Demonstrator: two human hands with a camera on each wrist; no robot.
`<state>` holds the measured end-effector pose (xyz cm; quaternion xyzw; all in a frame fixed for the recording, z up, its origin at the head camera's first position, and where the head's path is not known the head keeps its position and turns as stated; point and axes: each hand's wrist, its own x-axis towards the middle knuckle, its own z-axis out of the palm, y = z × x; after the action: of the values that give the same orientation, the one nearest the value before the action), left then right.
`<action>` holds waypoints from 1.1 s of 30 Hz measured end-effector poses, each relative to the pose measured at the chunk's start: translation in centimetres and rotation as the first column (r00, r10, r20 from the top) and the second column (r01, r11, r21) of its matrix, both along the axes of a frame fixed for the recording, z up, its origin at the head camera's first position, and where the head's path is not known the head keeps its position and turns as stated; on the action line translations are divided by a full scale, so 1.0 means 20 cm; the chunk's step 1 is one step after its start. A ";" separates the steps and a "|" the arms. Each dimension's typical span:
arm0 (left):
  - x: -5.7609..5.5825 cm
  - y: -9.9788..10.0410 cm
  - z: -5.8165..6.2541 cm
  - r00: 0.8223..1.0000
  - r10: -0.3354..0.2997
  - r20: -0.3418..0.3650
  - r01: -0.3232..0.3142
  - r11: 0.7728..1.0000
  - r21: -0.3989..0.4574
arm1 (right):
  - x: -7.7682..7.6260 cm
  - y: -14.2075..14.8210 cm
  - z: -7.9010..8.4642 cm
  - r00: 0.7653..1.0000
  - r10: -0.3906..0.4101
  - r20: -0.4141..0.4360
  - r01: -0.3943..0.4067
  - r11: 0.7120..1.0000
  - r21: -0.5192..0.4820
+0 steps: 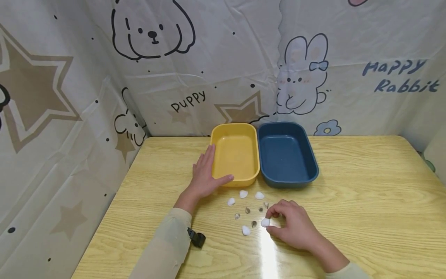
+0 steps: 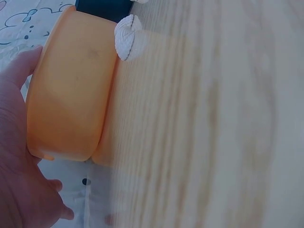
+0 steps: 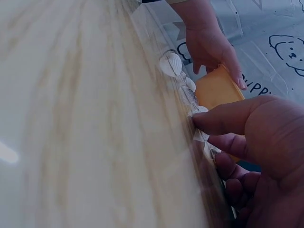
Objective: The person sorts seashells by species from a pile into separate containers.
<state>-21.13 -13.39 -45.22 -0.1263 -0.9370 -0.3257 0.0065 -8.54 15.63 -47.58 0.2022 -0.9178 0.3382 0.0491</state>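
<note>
My left hand [image 1: 204,175] rests against the near left corner of a yellow plastic bin [image 1: 235,157]. Its fingers lie straight along the left side, and the thumb is on the front rim. Over the table, my right hand [image 1: 296,226] pinches a white seashell [image 1: 265,222] between thumb and fingers; in the right wrist view the thumb partly covers this shell [image 3: 201,110]. Around it lie other white shells [image 1: 246,230] and several small dark grey-brown shells [image 1: 254,224]. The left wrist view shows a ribbed white shell [image 2: 127,38] beside the bin.
A dark blue bin [image 1: 287,159] stands against the yellow bin's right side. Both are on a wood-grain table [image 1: 366,193], in front of a printed cloth [image 1: 216,50] with cartoon animals. A small black device [image 1: 197,238] is strapped at the left forearm.
</note>
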 end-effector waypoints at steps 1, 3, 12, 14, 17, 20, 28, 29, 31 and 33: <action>0.00 0.00 0.00 1.000 0.000 0.000 0.000 1.000 -0.001 | 0.00 0.00 0.00 1.000 -0.001 0.005 0.001 1.000 0.001; 0.00 0.00 0.00 1.000 -0.001 -0.003 0.001 1.000 -0.001 | 0.00 0.00 0.00 1.000 -0.007 0.016 0.007 1.000 0.002; 0.00 0.00 0.00 1.000 -0.001 0.007 0.001 1.000 0.004 | 0.00 0.00 0.00 0.999 -0.025 0.037 0.024 1.000 0.007; 0.00 0.00 0.00 1.000 0.000 0.015 0.000 1.000 0.002 | 0.00 0.00 0.00 0.999 -0.025 0.035 0.025 1.000 0.000; 0.00 0.00 0.00 1.000 -0.003 0.020 0.003 1.000 0.005 | 0.00 -0.01 0.00 0.999 -0.032 0.043 0.032 0.999 -0.002; 0.00 0.00 0.00 1.000 -0.007 0.020 0.006 1.000 0.010 | 0.00 -0.01 0.00 0.998 -0.040 0.054 0.039 0.999 0.006; 0.00 0.00 0.00 1.000 -0.006 0.023 0.005 1.000 0.020 | 0.00 -0.02 0.00 0.995 -0.062 0.081 0.061 0.998 0.017; 0.00 0.00 0.00 1.000 -0.006 0.024 0.005 1.000 0.020 | 0.00 -0.02 0.00 0.995 -0.065 0.082 0.064 0.998 0.015; 0.00 0.00 0.00 1.000 -0.007 0.023 0.006 1.000 0.019 | 0.00 -0.02 0.00 0.994 -0.070 0.082 0.070 0.998 0.007; 0.00 0.00 0.00 1.000 -0.006 0.017 0.006 1.000 0.019 | 0.00 -0.02 0.00 0.993 -0.077 0.087 0.078 0.997 -0.006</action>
<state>-21.08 -13.42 -45.20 -0.1263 -0.9334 -0.3358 -0.0014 -8.57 15.27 -47.59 0.1515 -0.9247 0.3486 0.0231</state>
